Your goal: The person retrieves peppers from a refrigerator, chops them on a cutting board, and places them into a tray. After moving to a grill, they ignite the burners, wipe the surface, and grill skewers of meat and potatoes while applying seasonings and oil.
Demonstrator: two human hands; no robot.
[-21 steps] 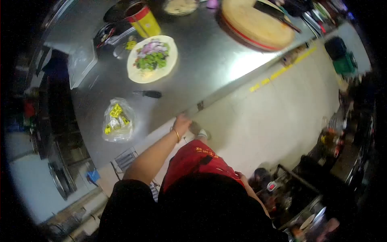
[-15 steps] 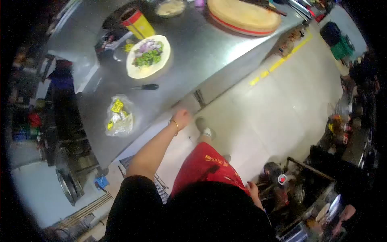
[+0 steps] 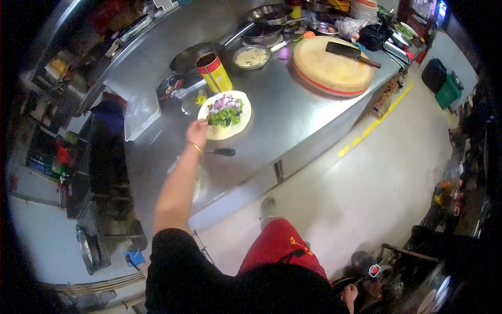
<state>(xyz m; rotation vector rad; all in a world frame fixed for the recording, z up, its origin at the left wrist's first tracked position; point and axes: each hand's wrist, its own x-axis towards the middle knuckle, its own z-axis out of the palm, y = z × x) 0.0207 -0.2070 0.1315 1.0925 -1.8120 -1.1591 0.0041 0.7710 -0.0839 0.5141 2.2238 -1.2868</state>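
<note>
My left hand (image 3: 197,133) is stretched out over the steel counter (image 3: 282,115), its fingers at the near left rim of a white plate (image 3: 236,127). The plate holds chopped red onion and green pepper. Whether the fingers grip the rim cannot be made out. A black-handled knife (image 3: 224,152) lies on the counter just right of my wrist. My right hand (image 3: 349,294) hangs low by my side at the bottom edge, mostly hidden; it is too small to read.
Behind the plate stand a red and yellow can (image 3: 214,71), a dark pan (image 3: 189,56) and a bowl of pale food (image 3: 251,56). A round wooden board (image 3: 330,70) carries a cleaver (image 3: 346,51). A clear tray (image 3: 139,113) lies left. Green bin (image 3: 448,89) on the floor.
My left hand left the counter's front edge and reached forward to the plate's rim. The view swung up toward the counter; my arm now covers the plastic bag.
</note>
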